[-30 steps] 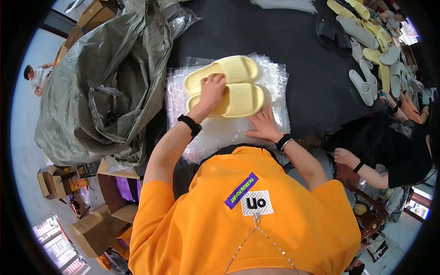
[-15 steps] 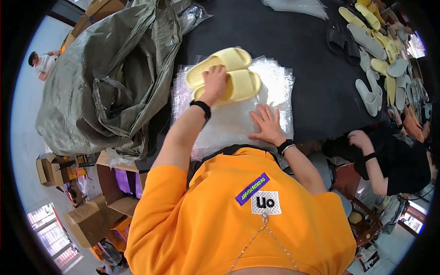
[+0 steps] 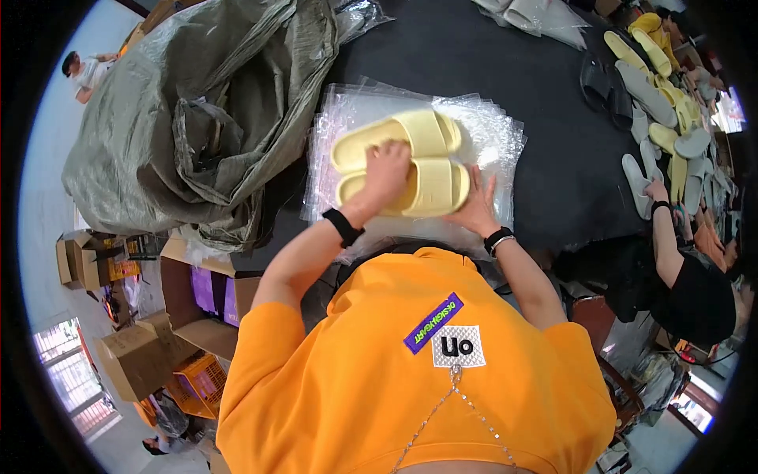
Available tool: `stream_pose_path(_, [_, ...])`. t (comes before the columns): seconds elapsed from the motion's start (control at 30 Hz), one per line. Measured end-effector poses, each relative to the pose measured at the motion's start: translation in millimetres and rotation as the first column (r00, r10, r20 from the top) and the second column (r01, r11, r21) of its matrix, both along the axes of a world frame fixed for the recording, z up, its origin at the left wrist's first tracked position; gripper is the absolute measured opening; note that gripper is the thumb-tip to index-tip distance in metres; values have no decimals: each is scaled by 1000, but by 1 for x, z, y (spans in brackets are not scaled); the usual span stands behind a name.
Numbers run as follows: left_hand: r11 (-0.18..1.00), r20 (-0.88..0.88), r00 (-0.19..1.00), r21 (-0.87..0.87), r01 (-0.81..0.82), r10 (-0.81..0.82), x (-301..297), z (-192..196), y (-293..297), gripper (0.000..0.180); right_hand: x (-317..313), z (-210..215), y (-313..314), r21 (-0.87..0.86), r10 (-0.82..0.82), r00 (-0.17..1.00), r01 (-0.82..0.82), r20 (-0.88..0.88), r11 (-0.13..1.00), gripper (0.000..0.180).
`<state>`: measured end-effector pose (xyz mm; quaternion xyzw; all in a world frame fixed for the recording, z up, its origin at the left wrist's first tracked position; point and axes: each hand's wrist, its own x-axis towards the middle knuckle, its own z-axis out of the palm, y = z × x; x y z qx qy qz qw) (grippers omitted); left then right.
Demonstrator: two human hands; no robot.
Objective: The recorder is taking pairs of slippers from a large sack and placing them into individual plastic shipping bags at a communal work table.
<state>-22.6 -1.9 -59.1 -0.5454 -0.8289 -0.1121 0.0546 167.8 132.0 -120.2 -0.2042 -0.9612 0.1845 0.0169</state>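
Observation:
A pair of pale yellow slippers [image 3: 433, 188] lies side by side over a stack of clear plastic bags [image 3: 493, 142], toes to the right. My left hand [image 3: 387, 175] reaches across the nearer slipper and grips the pair where their inner edges meet; its fingertips are partly hidden in the footbeds. At the toe end, my right hand [image 3: 477, 208] has its fingers stretched upward and apart, with the thumb side against the nearer slipper's toe. The plastic lies beneath that hand.
A large grey-green woven sack [image 3: 118, 158] slumps on the black table [image 3: 545, 118] at left. Black slippers [image 3: 596, 83] and a heap of yellow and grey slippers [image 3: 647, 95] lie at right, where a co-worker's hand [image 3: 655, 189] reaches in. Cardboard boxes [image 3: 130, 359] stand lower left.
The yellow slippers have come right and toward me with my left hand, and now meet my right hand. The co-worker's hand has moved up to a grey slipper. The view has shifted slightly.

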Motion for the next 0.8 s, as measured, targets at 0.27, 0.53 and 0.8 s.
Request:
stream_pose_path(0.27, [998,18,1000,68,-4,3,-13,-34,-55,29,11,12,-3,-8,67,995,-66,75,998,87])
stream_pose_path(0.53, [999,8,1000,33,17,-17,-19,-8,-52,34,16,25,16,-354,-98,992,62,-85,933,71])
stream_pose_path(0.8, [957,102,958,142,254,-269,17,7,-28,38,-4,42,-3,-785,-239,942,-39,-234,618,52])
